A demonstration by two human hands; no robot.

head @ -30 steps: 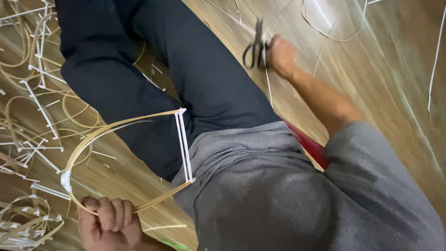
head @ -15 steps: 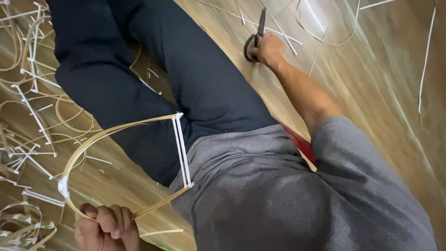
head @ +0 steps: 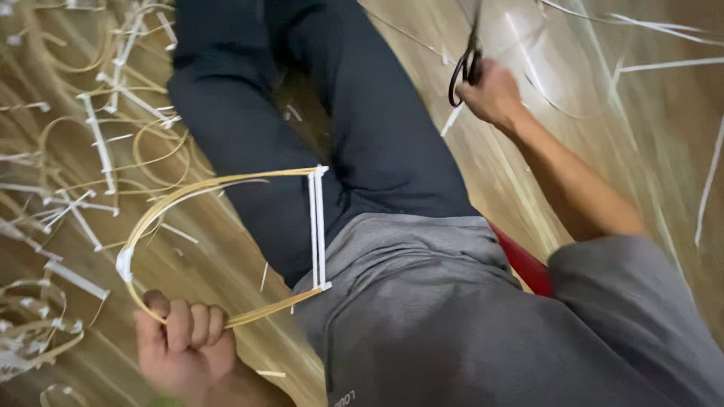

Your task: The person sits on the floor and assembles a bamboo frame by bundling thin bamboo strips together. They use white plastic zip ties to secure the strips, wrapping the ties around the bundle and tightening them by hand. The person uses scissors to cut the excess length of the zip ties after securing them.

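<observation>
My left hand (head: 185, 343) is closed around the lower end of a bent bamboo-strip frame (head: 196, 188), a curved loop tied with white tape and closed by a white crossbar (head: 317, 226) over my lap. My right hand (head: 494, 94) is stretched out far to the upper right and grips a pair of black-handled scissors (head: 464, 64), whose blades point up and out of view. I sit on the wooden floor in dark trousers and a grey shirt.
Many bent bamboo strips and white-taped pieces (head: 83, 151) lie heaped on the wooden floor to the left. Thin white strips (head: 641, 60) are scattered at the upper right. A red seat edge (head: 528, 267) shows beside my hip.
My right hand with the scissors has moved a little up and to the right. The frame in my left hand has barely shifted.
</observation>
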